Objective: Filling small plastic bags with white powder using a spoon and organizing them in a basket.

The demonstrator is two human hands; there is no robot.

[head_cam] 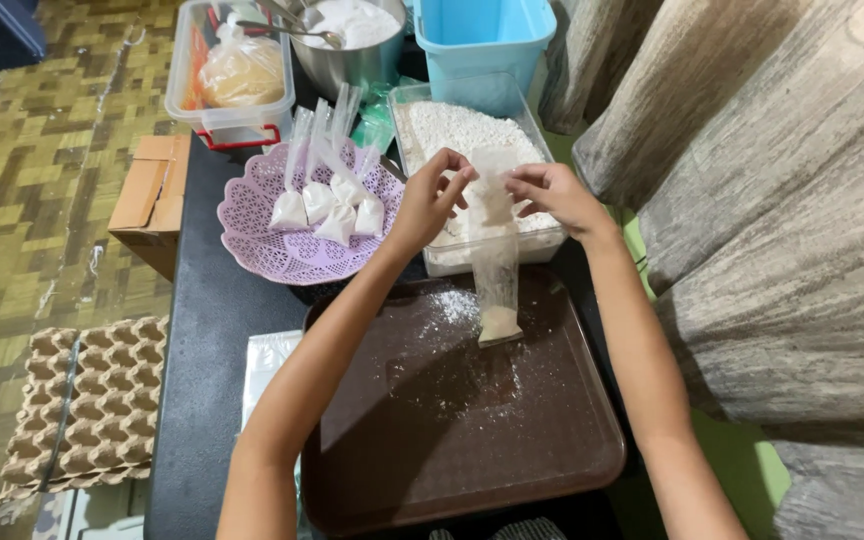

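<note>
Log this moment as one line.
left hand + right hand: hold narrow clear plastic bag | bag: white powder at bottom | under: brown tray

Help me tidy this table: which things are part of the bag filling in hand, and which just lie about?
In use:
left hand
right hand
narrow plastic bag
tub of white powder
brown tray
lilac basket of filled bags

Lying about:
egg carton
cardboard box
blue bin

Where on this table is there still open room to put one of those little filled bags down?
The brown tray has bare room toward its near edge, below the small bag both hands hold. A dark table strip lies open left of the tray. Farther back it is crowded: purple basket, clear tub of white powder, metal bowl.
</note>
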